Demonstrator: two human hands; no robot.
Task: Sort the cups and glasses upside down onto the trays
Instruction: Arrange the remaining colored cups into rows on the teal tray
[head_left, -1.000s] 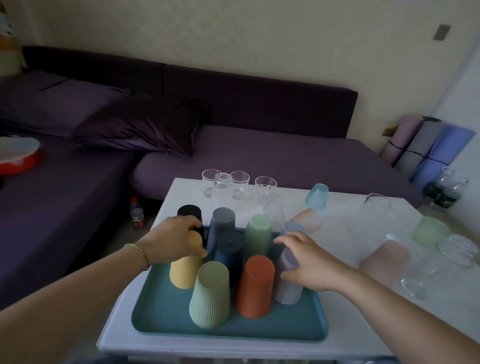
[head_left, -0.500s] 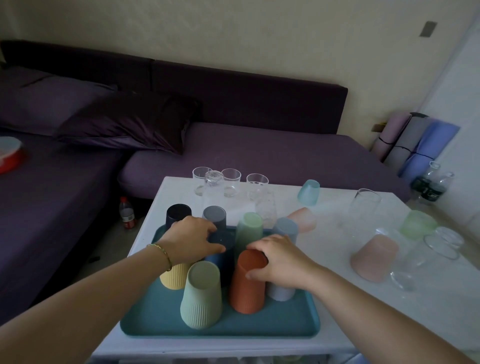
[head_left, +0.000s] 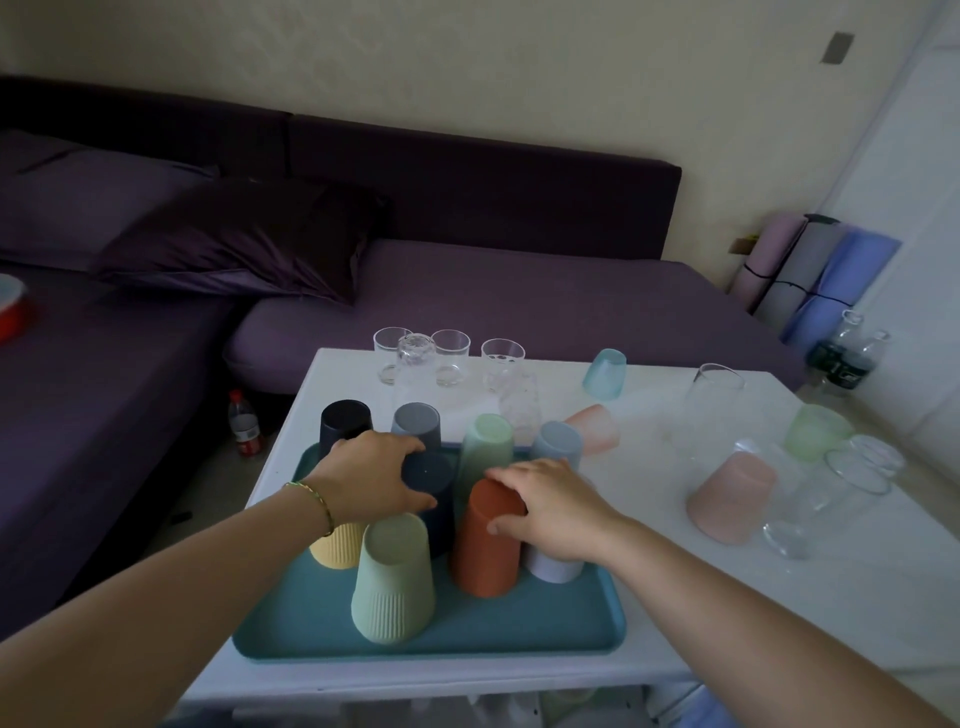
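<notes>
A teal tray (head_left: 545, 629) on the white table (head_left: 649, 623) carries several ribbed cups, all upside down. My left hand (head_left: 371, 480) grips the dark blue cup (head_left: 428, 475) in the tray's middle, covering part of the yellow cup (head_left: 335, 545). My right hand (head_left: 550, 501) grips the top of the orange cup (head_left: 485, 551) and hides most of the lavender cup (head_left: 553, 564). A pale green cup (head_left: 392, 579) stands nearest me. Black (head_left: 343, 423), grey (head_left: 418, 423), green (head_left: 488, 449) and light blue (head_left: 558, 441) cups line the tray's far side.
Clear glasses (head_left: 449, 356) stand upright at the table's far edge. Frosted pink (head_left: 730, 501), green (head_left: 815, 431) and blue (head_left: 605, 374) glasses and clear tumblers (head_left: 714, 405) are scattered on the right. A purple sofa (head_left: 519, 306) lies beyond; a bottle (head_left: 244, 423) stands on the floor.
My left hand moved from the yellow cup to the dark blue one. My right hand shifted from the lavender cup onto the orange cup.
</notes>
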